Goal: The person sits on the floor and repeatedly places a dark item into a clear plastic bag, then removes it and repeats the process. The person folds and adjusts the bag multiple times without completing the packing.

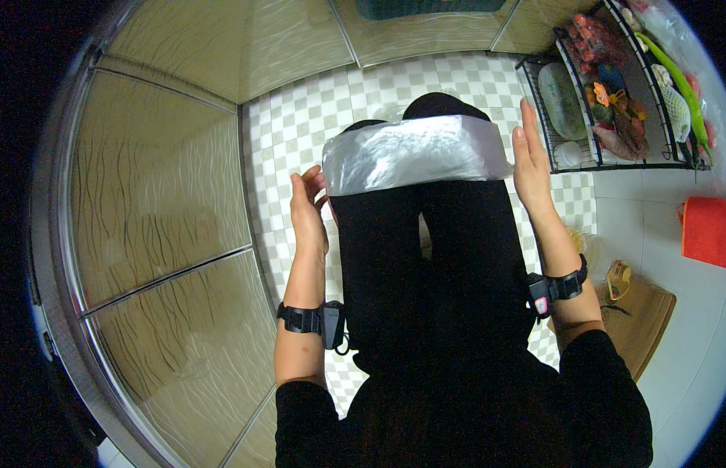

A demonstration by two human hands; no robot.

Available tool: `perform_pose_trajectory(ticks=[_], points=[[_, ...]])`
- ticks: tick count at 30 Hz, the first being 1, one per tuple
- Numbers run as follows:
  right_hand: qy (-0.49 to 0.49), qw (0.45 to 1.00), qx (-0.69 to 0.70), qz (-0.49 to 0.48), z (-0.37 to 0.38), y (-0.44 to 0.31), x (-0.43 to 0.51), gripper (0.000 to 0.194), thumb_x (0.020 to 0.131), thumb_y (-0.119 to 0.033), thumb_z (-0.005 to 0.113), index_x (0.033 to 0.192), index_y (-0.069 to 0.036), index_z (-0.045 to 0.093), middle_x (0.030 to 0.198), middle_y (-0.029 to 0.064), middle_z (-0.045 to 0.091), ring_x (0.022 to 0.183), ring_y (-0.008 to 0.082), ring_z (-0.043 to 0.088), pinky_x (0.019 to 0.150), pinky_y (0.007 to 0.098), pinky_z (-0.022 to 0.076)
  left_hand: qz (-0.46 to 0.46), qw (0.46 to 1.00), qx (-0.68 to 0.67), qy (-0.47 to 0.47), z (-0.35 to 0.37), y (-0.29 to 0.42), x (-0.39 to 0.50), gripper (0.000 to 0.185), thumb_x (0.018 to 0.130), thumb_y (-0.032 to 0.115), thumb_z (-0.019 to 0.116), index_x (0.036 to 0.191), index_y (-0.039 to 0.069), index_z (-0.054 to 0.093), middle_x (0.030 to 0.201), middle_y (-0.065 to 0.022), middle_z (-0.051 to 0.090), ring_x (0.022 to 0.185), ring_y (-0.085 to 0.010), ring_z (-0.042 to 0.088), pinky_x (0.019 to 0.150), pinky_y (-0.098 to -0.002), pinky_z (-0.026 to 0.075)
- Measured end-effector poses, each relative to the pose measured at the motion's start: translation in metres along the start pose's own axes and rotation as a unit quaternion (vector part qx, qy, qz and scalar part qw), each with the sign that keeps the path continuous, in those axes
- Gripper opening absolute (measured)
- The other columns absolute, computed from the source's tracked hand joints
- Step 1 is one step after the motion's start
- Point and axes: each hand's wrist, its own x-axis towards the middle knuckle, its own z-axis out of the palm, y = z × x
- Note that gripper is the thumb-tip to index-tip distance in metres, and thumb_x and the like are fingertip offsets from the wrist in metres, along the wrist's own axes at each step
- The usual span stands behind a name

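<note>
A sheet of shiny silver foil or film (418, 155) lies across both of my black-clothed thighs, close to the knees. Beside its left end is my left hand (309, 207), raised with the fingers slightly curled; whether a fingertip touches the sheet's edge cannot be told. Past the sheet's right end, my right hand (531, 161) is held upright with the fingers straight and together, and nothing shows in it. Each forearm wears a black strap with a small box.
Cabinet doors (164, 175) stand left and ahead. At the upper right a black wire rack (597, 167) holds vegetables and bagged food. A red object (711, 231) is by the right wall, above a cardboard piece (649, 322) and a clear plastic bottle (588, 245). The floor (293, 123) is checkered.
</note>
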Motion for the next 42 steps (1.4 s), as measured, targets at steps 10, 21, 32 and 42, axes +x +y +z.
perform_pose_trajectory(ticks=[10, 21, 32, 42], points=[[-0.053, 0.933, -0.274, -0.226, 0.052, -0.097, -0.008, 0.063, 0.094, -0.039, 0.061, 0.149, -0.013, 0.042, 0.155, 0.0195, 0.035, 0.144, 0.0413, 0.03, 0.115, 0.0601, 0.0225, 0.004, 0.993, 0.106, 0.059, 0.043, 0.044, -0.012, 0.043, 0.094, 0.045, 0.068, 0.093, 0.002, 0.062, 0.082, -0.0012, 0.057, 0.074, -0.0093, 0.046, 0.068, -0.0245, 0.039], [-0.075, 0.969, -0.158, -0.173, 0.042, -0.071, 0.0, 0.068, 0.093, -0.038, 0.065, 0.152, -0.016, 0.038, 0.157, 0.0233, 0.03, 0.141, 0.0444, 0.034, 0.114, 0.0548, 0.0288, 0.206, 0.967, 0.133, 0.063, 0.051, 0.015, -0.005, 0.028, 0.098, 0.023, 0.067, 0.078, 0.006, 0.055, 0.067, 0.0084, 0.042, 0.062, -0.0026, 0.031, 0.054, -0.0216, 0.027], [-0.188, 0.944, 0.227, 0.15, 0.026, 0.007, -0.008, 0.067, 0.108, -0.045, 0.033, 0.159, -0.006, 0.015, 0.165, 0.0173, 0.015, 0.153, 0.0273, 0.01, 0.122, 0.0348, 0.0105, 0.18, 0.976, 0.119, 0.04, 0.049, 0.023, -0.007, 0.021, 0.097, 0.024, 0.068, 0.087, 0.007, 0.06, 0.075, 0.0075, 0.049, 0.068, -0.003, 0.038, 0.062, -0.0203, 0.031], [-0.155, 0.986, 0.064, 0.01, 0.023, -0.003, 0.003, 0.06, 0.107, -0.035, 0.038, 0.158, -0.009, 0.021, 0.161, 0.0239, 0.024, 0.152, 0.0369, 0.016, 0.122, 0.04, 0.0156, 0.185, 0.98, 0.065, -0.022, 0.055, 0.045, -0.017, 0.037, 0.104, 0.037, 0.052, 0.094, 0.003, 0.062, 0.08, 0.0023, 0.052, 0.072, -0.0084, 0.042, 0.069, -0.0245, 0.034]])
